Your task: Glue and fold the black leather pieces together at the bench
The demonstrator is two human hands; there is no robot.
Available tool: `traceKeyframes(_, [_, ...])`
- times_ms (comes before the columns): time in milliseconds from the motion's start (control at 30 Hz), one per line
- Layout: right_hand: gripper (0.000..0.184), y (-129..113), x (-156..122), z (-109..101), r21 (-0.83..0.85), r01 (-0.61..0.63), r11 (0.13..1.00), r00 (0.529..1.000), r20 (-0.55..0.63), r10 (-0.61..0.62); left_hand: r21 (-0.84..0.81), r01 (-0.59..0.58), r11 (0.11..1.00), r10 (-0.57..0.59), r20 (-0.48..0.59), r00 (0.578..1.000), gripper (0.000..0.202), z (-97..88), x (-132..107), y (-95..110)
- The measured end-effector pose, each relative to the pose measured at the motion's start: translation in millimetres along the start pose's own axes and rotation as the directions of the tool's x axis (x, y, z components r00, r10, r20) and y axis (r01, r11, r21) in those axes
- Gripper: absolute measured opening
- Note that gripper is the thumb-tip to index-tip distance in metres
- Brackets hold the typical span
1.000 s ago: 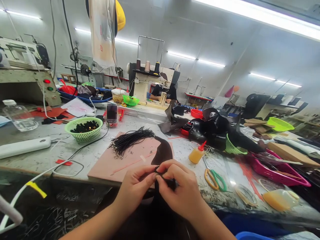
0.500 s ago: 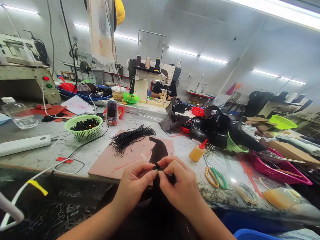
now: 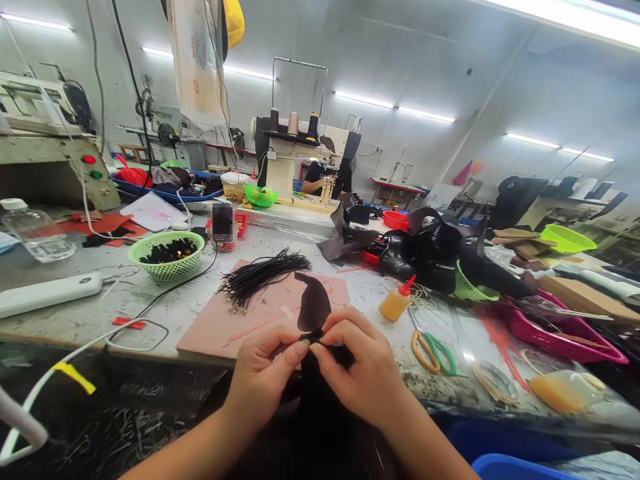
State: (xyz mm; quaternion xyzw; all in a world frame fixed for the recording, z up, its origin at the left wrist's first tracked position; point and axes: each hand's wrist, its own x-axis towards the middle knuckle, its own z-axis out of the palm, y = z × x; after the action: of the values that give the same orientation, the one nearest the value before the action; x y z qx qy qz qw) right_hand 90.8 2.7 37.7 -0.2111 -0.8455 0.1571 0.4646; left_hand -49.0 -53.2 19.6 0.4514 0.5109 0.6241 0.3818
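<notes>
Workshop interior: a pale grey wall [image 3: 415, 145] rises behind; a lit tube lamp [image 3: 363, 100] glows at one o'clock, a broader strip light [image 3: 580, 25] at two. A sewing machine [image 3: 285, 160] stands at twelve, a red-edged table [image 3: 403, 188] at two; the worn table [image 3: 280, 243] extends from nine to four.

Dark brown, curved flat piece [image 3: 315, 303], narrow tip over pink board [image 3: 210, 333], near end between fingers [image 3: 291, 355].

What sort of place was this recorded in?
Probably a sewing workshop, perhaps for leather goods: a sewing machine stands ahead, thread spools sit atop it, and dark leather-like pieces lie heaped to the right.
</notes>
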Motion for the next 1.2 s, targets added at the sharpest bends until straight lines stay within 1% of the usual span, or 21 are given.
traceKeyframes(133, [0.009, 1.9, 2.3, -8.9, 0.04, -0.019, 0.999, 0.998, 0.066, 0.016, -0.035, -0.026, 0.999, 0.026, 0.0, 1.0, 0.01, -2.1, -1.5, -4.2])
traceKeyframes(233, [0.011, 2.5, 3.9, -10.0, 0.053, -0.022, 0.998, 0.998, 0.063, 0.019, -0.088, -0.03, 0.996, 0.03, 0.001, 1.0, 0.009, -3.8, -0.3, -9.7])
traceKeyframes(400, [0.012, 3.9, 6.4, -5.0, 0.032, -0.044, 0.999, 0.998, 0.05, 0.043, -0.14, -0.034, 0.99, 0.037, 0.018, 0.999, 0.006, -6.7, -0.1, -17.9])
traceKeyframes(500, [0.012, 3.8, 7.4, -4.1, 0.025, -0.061, 0.998, 0.997, 0.046, 0.06, -0.159, -0.018, 0.987, 0.023, 0.026, 0.999, 0.005, -8.5, 0.6, -19.4])
traceKeyframes(633, [0.01, -0.3, 8.6, -6.0, -0.029, -0.094, 0.995, 0.99, 0.101, 0.096, -0.199, 0.026, 0.98, -0.009, 0.088, 0.996, 0.008, -10.5, 5.5, -15.2])
traceKeyframes(700, [0.009, -3.3, 9.4, -6.9, -0.041, -0.099, 0.994, 0.984, 0.143, 0.104, -0.177, 0.002, 0.984, 0.015, 0.094, 0.995, 0.006, -10.8, 8.4, -11.5])
traceKeyframes(800, [0.008, -6.1, 11.1, -9.5, -0.028, -0.085, 0.996, 0.974, 0.207, 0.089, -0.147, -0.085, 0.986, 0.094, 0.058, 0.994, 0.007, -11.0, 10.5, -7.3])
traceKeyframes(833, [0.005, -6.2, 11.8, -11.1, -0.044, -0.092, 0.995, 0.97, 0.223, 0.1, -0.159, -0.091, 0.983, 0.099, 0.042, 0.994, 0.007, -11.4, 10.3, -6.6])
traceKeyframes(867, [0.004, -5.9, 12.5, -12.9, -0.068, -0.106, 0.992, 0.964, 0.238, 0.12, -0.181, -0.08, 0.98, 0.086, 0.027, 0.996, 0.006, -12.0, 9.7, -6.4])
traceKeyframes(933, [0.008, -4.2, 13.8, -16.5, -0.104, -0.137, 0.985, 0.948, 0.274, 0.16, -0.233, -0.016, 0.972, 0.021, 0.019, 1.0, 0.008, -13.6, 7.6, -6.6])
traceKeyframes(1033, [0.012, -0.8, 15.0, -17.8, -0.051, -0.134, 0.99, 0.939, 0.313, 0.143, -0.283, 0.07, 0.957, -0.061, 0.039, 0.997, 0.008, -15.8, 4.5, -7.1])
traceKeyframes(1100, [0.012, 0.9, 15.0, -15.0, -0.006, -0.132, 0.991, 0.947, 0.293, 0.128, -0.316, 0.094, 0.944, -0.085, 0.043, 0.995, 0.009, -16.3, 3.9, -6.6])
traceKeyframes(1200, [0.012, 2.5, 14.4, -8.9, 0.016, -0.136, 0.991, 0.963, 0.238, 0.128, -0.351, 0.116, 0.929, -0.115, 0.024, 0.993, 0.012, -15.7, 4.5, -4.4])
